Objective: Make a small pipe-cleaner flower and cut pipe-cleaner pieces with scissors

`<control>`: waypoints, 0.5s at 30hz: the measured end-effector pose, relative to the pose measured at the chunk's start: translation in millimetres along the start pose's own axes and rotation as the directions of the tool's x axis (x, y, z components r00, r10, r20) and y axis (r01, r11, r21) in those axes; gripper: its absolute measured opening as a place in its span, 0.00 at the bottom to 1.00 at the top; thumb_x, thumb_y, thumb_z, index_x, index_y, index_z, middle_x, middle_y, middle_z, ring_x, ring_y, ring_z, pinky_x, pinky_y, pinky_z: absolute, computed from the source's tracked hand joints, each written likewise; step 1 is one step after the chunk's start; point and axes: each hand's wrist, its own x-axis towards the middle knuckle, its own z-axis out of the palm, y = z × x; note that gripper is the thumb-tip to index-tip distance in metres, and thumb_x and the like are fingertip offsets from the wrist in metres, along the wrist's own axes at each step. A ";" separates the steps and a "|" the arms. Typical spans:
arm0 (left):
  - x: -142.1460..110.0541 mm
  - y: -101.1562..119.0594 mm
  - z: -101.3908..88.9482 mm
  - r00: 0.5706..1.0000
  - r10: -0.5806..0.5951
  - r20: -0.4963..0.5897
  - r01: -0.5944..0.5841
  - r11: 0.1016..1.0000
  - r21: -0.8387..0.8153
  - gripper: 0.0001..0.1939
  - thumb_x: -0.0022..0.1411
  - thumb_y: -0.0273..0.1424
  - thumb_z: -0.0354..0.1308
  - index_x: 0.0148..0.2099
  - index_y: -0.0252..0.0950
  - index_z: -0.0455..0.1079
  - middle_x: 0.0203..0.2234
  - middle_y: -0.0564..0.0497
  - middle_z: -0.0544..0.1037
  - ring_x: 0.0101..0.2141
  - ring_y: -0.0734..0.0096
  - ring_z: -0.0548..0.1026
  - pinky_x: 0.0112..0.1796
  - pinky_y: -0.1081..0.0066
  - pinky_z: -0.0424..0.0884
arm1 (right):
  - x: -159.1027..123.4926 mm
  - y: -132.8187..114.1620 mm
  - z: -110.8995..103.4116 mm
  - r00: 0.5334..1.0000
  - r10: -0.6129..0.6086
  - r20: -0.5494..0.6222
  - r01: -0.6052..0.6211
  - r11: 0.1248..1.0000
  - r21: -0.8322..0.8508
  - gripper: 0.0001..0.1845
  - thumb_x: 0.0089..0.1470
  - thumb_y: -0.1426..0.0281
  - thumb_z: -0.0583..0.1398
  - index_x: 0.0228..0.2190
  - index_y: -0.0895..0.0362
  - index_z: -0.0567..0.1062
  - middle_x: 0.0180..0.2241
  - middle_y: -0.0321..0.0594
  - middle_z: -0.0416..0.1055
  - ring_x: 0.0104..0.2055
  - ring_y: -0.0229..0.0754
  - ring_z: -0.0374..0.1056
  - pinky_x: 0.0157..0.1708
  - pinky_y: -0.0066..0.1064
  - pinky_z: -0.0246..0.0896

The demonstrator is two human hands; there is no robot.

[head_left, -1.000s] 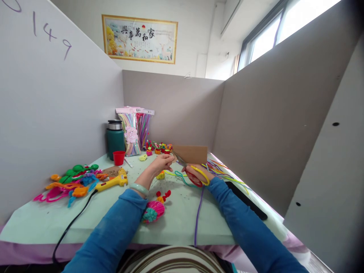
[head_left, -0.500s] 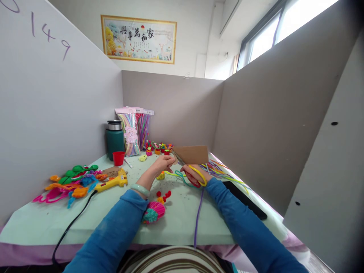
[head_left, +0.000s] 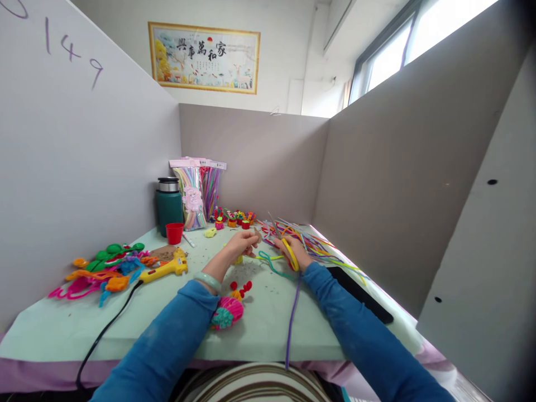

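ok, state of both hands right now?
Left hand: closed, pinching a small brown piece, apparently cardboard.
Right hand: closed on the yellow-handled scissors.

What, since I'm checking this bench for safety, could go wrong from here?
The scissors in the right hand are close to the left hand, so a slip might nick it.
The yellow glue gun has a cord running over the front edge of the table; a snag could drag it.
The pink craft figure sits beside the left sleeve and might get knocked.
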 end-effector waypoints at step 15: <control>3.3 -8.1 9.6 0.998 -0.033 -0.057 0.030 0.998 -0.058 0.10 0.54 0.30 0.60 0.25 0.33 0.64 0.20 0.54 0.73 0.12 0.86 0.60 0.25 0.74 0.72 | 10.6 6.0 -11.8 0.965 0.153 -0.211 -0.048 0.900 0.434 0.22 0.48 0.49 0.59 0.27 0.54 0.61 0.16 0.29 0.60 0.13 0.31 0.55 0.11 0.24 0.51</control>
